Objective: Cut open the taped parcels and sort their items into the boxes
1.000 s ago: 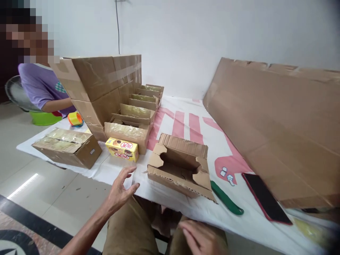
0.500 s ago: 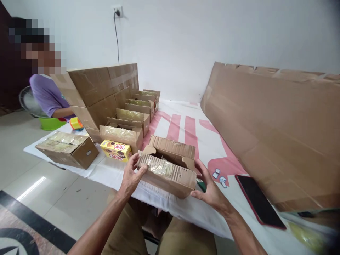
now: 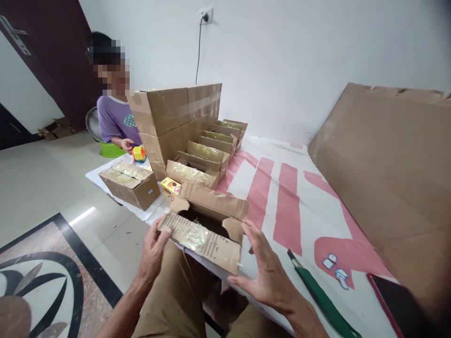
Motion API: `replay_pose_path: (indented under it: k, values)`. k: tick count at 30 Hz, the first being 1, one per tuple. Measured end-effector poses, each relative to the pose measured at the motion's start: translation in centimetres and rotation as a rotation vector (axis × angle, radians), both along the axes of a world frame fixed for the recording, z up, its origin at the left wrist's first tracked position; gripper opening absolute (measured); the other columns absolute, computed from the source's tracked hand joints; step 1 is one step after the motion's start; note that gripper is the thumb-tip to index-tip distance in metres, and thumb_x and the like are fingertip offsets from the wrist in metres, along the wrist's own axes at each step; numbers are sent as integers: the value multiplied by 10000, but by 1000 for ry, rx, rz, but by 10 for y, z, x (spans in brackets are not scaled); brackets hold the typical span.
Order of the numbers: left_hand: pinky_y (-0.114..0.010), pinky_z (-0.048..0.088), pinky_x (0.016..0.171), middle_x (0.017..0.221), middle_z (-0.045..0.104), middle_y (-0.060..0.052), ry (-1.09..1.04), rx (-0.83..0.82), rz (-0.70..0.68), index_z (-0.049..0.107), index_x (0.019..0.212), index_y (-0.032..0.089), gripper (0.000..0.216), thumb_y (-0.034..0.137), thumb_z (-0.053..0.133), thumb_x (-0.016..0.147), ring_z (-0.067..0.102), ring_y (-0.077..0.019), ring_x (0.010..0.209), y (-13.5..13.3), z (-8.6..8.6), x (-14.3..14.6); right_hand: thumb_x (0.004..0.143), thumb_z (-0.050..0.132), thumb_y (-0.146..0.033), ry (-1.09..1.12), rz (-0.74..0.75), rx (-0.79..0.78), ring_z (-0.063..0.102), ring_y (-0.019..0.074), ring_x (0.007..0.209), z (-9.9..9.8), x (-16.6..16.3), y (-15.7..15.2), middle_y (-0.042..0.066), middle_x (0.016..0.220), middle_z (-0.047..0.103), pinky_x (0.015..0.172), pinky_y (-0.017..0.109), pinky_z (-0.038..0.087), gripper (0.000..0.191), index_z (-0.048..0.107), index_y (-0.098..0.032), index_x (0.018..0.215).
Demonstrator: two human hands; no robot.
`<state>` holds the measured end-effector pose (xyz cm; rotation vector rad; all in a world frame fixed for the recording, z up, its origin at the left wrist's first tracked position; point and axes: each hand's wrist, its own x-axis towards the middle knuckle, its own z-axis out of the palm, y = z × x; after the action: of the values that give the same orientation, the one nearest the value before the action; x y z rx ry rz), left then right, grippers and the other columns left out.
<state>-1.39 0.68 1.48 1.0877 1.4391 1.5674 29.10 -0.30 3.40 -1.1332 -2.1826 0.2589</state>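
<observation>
An open small cardboard box (image 3: 207,220) with torn tape on its flaps is held over the near edge of the white and pink printed sheet (image 3: 282,197). My left hand (image 3: 153,251) grips its left end, fingers curled on the front flap. My right hand (image 3: 264,272) holds its right end, fingers spread along the side. A yellow snack box (image 3: 169,186) lies just behind it.
A row of open cardboard boxes (image 3: 207,150) runs back beside two stacked sealed cartons (image 3: 169,117). Another taped box (image 3: 128,183) sits at the left. A green-handled cutter (image 3: 320,295) and a dark phone (image 3: 398,305) lie to the right. Flat cardboard (image 3: 387,164) leans right. A person in a purple shirt (image 3: 114,119) sits beyond.
The view swung right and lifted. Both hands came up and took the small box by its ends, and its front flap has folded outward toward me.
</observation>
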Motion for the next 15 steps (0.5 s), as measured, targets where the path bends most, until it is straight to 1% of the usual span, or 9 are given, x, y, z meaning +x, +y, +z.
replay_pose_path:
  k: [3,4,6,8,11,13,15]
  values:
    - [-396,453,1110,1295,717,-89,15,-23,140,635,1286,175,568,540,667,851,611,-308,1273,-9,7,-36,715,893,-335,-7,138,55,474,403,1453,15,-43,15,193,1622,381,1123,554,509,1203,159,-294,1668]
    - [-399,455,1108,1287,721,-89,22,-47,160,634,1292,174,575,544,660,852,613,-311,1270,-13,9,-43,709,893,-329,-7,176,60,499,395,1431,19,-51,16,189,1601,407,1117,543,516,1192,178,-292,1662]
    - [-400,470,1088,1257,737,-86,50,-90,168,649,1283,177,578,555,663,846,621,-320,1256,-21,9,-50,700,889,-310,-11,226,50,550,380,1379,22,-57,11,177,1560,456,1095,517,537,1167,214,-289,1651]
    - [-394,502,1041,1234,750,-79,84,-110,163,676,1259,190,563,562,676,836,632,-328,1237,-29,6,-48,702,877,-270,-21,234,22,574,373,1349,20,-51,-1,167,1541,482,1081,491,548,1124,257,-286,1640]
    - [-389,546,958,1207,763,-65,81,-122,168,699,1235,216,545,565,702,816,659,-335,1186,-39,0,-42,725,858,-242,-18,222,-13,579,378,1330,8,-39,-20,161,1514,512,1058,477,558,1051,316,-288,1623]
    - [-396,546,962,1181,770,-61,69,-113,183,703,1228,217,538,553,707,808,665,-340,1167,-41,0,-46,739,855,-251,5,228,-15,584,380,1311,1,-42,-26,164,1493,525,1043,485,558,1024,329,-287,1616]
    - [-407,519,1022,1188,762,-68,76,-88,226,699,1225,202,523,528,691,815,647,-345,1197,-39,1,-58,734,865,-258,39,257,-3,588,373,1288,-1,-58,-21,173,1485,524,1041,490,552,1009,346,-268,1599]
